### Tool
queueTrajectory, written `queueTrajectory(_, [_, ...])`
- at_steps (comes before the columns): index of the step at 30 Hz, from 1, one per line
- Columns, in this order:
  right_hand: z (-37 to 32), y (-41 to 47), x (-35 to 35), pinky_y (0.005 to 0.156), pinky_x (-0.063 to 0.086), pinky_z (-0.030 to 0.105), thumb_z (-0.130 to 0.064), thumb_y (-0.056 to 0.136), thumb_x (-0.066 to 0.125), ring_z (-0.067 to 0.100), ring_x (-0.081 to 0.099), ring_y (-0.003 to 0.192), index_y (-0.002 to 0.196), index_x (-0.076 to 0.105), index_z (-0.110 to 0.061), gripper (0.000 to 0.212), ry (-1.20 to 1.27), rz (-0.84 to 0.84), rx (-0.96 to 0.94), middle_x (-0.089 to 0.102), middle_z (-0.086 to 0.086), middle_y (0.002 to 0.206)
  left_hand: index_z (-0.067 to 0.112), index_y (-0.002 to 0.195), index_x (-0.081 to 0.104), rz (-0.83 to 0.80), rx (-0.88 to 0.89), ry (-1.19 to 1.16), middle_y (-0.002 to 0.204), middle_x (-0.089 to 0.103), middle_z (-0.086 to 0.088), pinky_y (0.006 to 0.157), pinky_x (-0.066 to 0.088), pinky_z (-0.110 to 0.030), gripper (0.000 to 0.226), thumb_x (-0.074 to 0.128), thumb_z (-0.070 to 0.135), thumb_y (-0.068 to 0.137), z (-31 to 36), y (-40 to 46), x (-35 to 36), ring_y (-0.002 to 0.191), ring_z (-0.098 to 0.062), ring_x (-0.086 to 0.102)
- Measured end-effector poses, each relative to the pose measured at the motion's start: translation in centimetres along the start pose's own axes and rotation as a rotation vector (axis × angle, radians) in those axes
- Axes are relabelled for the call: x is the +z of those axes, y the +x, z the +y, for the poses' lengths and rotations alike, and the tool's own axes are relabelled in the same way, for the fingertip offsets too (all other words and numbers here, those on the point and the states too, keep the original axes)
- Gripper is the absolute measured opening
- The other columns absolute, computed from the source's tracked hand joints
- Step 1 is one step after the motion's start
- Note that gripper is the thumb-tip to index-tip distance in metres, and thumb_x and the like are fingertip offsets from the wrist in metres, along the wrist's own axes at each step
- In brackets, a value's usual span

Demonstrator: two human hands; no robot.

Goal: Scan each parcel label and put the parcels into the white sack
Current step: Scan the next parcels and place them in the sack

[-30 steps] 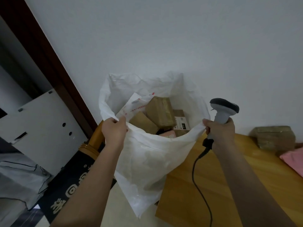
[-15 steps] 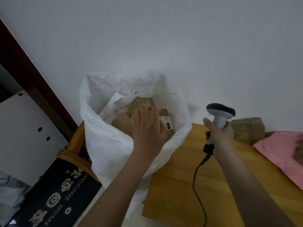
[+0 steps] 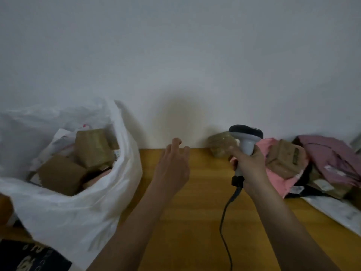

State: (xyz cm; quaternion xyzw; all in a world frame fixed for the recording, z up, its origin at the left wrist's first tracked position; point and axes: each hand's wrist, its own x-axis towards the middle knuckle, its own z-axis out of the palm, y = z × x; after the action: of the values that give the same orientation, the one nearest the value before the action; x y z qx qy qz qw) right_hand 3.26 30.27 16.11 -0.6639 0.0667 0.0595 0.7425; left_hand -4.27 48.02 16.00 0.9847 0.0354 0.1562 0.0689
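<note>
The left hand [image 3: 172, 169] hovered above the wooden table [image 3: 195, 222], fingers relaxed and empty; the right hand [image 3: 249, 166] gripped the barcode scanner [image 3: 246, 138] upright.

— Where does the sack [image 3: 78, 212] stand? 
— Off the table's [image 3: 195, 222] left edge, holding several parcels [image 3: 93, 147].

— And on the table? 
— One parcel [image 3: 219, 146] at the far edge against the wall [image 3: 175, 55]; more in a pile [image 3: 293, 163] toward the far right corner.

— The hands? 
— Left hand [image 3: 172, 169] over the table beside the sack; right hand [image 3: 249, 167], with the scanner [image 3: 246, 139], just before the lone parcel.
</note>
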Motion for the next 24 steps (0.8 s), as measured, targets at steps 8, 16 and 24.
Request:
queueTrajectory(8, [-1.1, 7.5, -17.7, 0.067, 0.053, 0.035, -0.01, 0.086, 0.069, 0.02, 0.062, 0.075, 0.114, 0.057, -0.012, 0.031, -0.004, 0.202, 0.044, 0.065, 0.007, 0.088, 0.015, 0.129, 0.047, -0.317, 0.008, -0.036, 0.153, 0.013, -0.012, 0.107, 0.036, -0.038, 0.032, 0.047, 0.015, 0.097, 15.6, 4.7, 8.9, 0.133, -0.027, 0.036])
queueTrajectory(16, [-0.3, 12.0, -25.9, 0.053, 0.047, 0.03, -0.012, 0.087, 0.07, 0.016, 0.053, 0.06, 0.114, 0.056, -0.006, 0.032, -0.003, 0.255, 0.128, 0.057, 0.007, 0.077, 0.014, 0.127, 0.05, -0.509, 0.019, -0.087, 0.15, 0.018, -0.01, 0.097, 0.046, -0.039, 0.033, 0.055, 0.019, 0.094, 21.9, 8.6, 15.1, 0.121, -0.029, 0.048])
queueTrajectory(24, [-0.3, 16.1, -29.4, 0.052, 0.046, 0.027, -0.012, 0.087, 0.067, 0.012, 0.05, 0.054, 0.101, 0.056, -0.014, 0.018, -0.092, 0.232, 0.118, 0.053, 0.003, 0.067, 0.013, 0.144, 0.033, -0.682, -0.174, -0.496, 0.137, 0.036, -0.01, 0.088, 0.04, -0.026, 0.057, 0.058, 0.03, 0.096, 26.0, 15.6, 23.1, 0.122, -0.026, 0.047])
